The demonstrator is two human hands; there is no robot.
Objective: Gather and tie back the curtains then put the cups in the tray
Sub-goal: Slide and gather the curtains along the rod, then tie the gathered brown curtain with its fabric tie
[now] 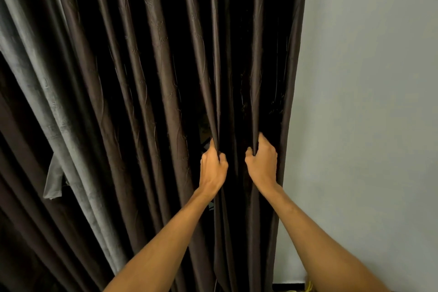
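A dark brown curtain (166, 78) hangs in long vertical folds across most of the view. My left hand (213, 168) grips one fold of it at mid height. My right hand (262, 162) grips another fold a little to the right, near the curtain's right edge. Both sets of fingers are curled into the cloth. A narrow gap of loose folds lies between the two hands. No cups or tray are in view.
A grey velvet curtain (54, 111) hangs at the left, with a grey fabric tie-back strap (53, 180) dangling from it. A pale bare wall (367, 114) fills the right side. Something yellow (309, 287) shows at the floor by the wall.
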